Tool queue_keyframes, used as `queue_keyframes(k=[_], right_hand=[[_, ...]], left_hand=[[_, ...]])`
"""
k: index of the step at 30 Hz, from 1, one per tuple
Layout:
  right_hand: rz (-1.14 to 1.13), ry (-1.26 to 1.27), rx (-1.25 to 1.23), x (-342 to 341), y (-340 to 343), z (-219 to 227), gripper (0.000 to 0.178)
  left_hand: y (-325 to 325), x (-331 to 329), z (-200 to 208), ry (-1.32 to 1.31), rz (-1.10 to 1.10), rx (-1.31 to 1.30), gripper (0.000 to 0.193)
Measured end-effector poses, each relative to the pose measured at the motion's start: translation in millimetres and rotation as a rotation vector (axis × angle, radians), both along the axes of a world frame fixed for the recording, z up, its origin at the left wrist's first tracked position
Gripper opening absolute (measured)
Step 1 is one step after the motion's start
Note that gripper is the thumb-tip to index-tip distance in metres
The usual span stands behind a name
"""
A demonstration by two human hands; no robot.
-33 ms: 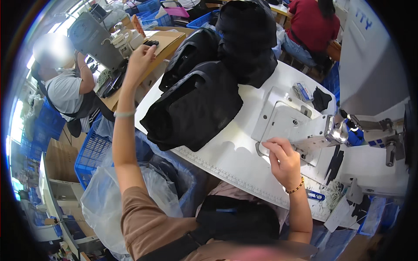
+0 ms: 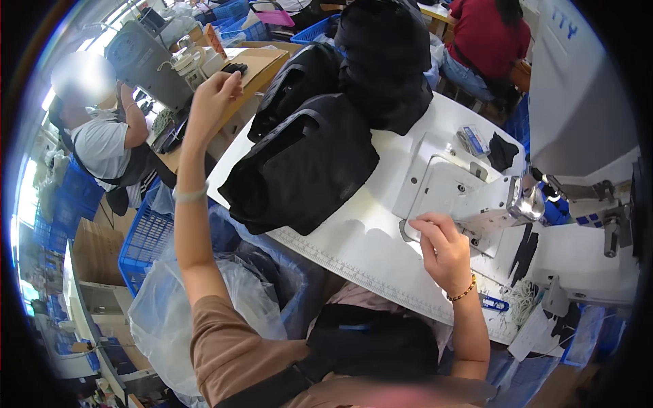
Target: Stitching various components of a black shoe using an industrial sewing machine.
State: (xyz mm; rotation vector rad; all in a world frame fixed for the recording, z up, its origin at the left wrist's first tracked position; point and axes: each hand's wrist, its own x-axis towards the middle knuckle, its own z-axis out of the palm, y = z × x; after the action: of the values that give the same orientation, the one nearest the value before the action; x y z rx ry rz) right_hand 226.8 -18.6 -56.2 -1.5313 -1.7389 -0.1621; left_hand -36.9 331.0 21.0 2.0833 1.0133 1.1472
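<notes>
My left hand [image 2: 213, 102] is raised at the far left, beyond the table edge, its fingers curled in together. Whatever they hold, if anything, is too small to make out. Over the front of the white sewing machine bed [image 2: 435, 187], my right hand [image 2: 443, 251] hovers or rests with bent fingers drawn together; any thing in them cannot be made out. Between the hands lies a black sewn bag-like piece [image 2: 306, 170] with an opening along its top. Behind it are another black piece [image 2: 299, 75] and a tall black stack [image 2: 384, 68].
Scissors-like blue snips [image 2: 493, 304] and a heap of pale thread [image 2: 522, 299] lie right of my wrist. A blue crate [image 2: 146, 238] and clear plastic bag [image 2: 170, 306] stand at left. One person [image 2: 102, 143] sits left, another [image 2: 486, 44] far right.
My left hand has shifted very slightly left and down. My right hand and the black pieces look almost the same.
</notes>
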Motion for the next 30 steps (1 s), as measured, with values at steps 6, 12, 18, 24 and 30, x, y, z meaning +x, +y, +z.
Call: queue_keyframes(k=[6, 12, 18, 24, 30], right_hand=[[0.079, -0.037, 0.067, -5.4, -3.0, 8.9, 0.027], [0.088, -0.054, 0.147, -6.8, -17.0, 16.1, 0.025], [0.275, 0.476, -0.02, -11.3, -46.1, 19.7, 0.048], [0.356, 0.687, -0.274, -13.7, -70.8, 23.0, 0.049], [0.179, 1.2, -0.35, 28.1, -81.8, 11.8, 0.022]], left_hand=[[-189.7, 15.5, 8.9, 0.62, 0.049, 0.626, 0.033], [-200.5, 22.6, -2.0, 0.45, 0.207, 0.373, 0.026], [-258.5, 10.8, 14.8, -0.608, -0.017, 0.001, 0.023], [-304.5, 106.9, -20.0, -1.025, -0.687, -1.18, 0.03], [-285.0, 159.7, -28.6, -0.858, -0.777, -1.24, 0.035]])
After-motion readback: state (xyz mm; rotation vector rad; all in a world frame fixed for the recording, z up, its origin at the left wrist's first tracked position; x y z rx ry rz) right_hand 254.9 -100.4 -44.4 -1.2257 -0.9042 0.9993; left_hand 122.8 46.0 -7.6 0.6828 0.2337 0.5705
